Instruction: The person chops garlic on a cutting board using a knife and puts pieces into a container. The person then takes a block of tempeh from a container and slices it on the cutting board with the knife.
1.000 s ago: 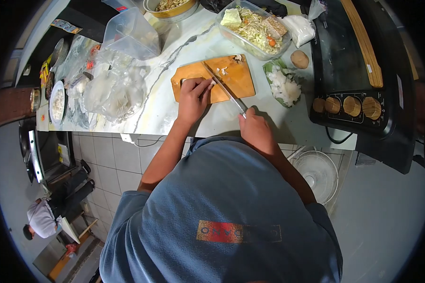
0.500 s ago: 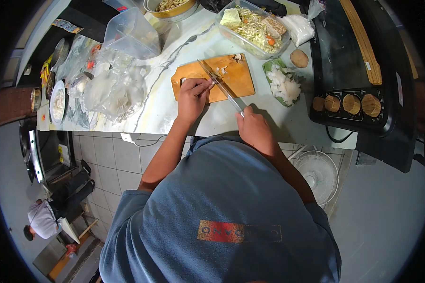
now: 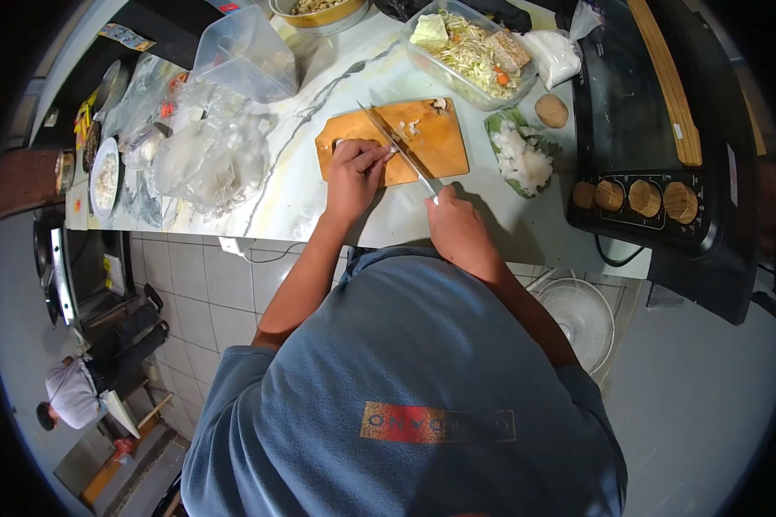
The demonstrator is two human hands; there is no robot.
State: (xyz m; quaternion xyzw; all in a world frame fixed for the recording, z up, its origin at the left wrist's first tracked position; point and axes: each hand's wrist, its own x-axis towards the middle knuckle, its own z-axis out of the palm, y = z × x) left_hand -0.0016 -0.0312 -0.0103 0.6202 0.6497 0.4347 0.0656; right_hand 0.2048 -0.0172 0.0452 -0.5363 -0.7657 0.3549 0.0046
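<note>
My right hand (image 3: 455,222) is closed round the handle of a kitchen knife (image 3: 412,160), whose long blade slants up and left across a wooden cutting board (image 3: 440,159). On the board's left half, my left hand (image 3: 356,172) has its fingers bunched beside the blade. A small white piece (image 3: 393,149), maybe garlic, shows at those fingertips. Small white chopped bits (image 3: 412,127) lie right of the blade. Some brownish scraps (image 3: 441,105) rest at the board's upper right corner.
Right of the board are shredded white food on a leaf (image 3: 522,159), a round brown item (image 3: 551,110) and a tub of sprouts (image 3: 470,65). A black stove (image 3: 647,202) stands farther right. Plastic bags (image 3: 211,168) and a clear container (image 3: 246,60) lie left. Another person (image 3: 73,392) is at lower left.
My right hand and the knife handle have shifted slightly up and left. My left hand keeps its place on the board. The view has tilted a little.
</note>
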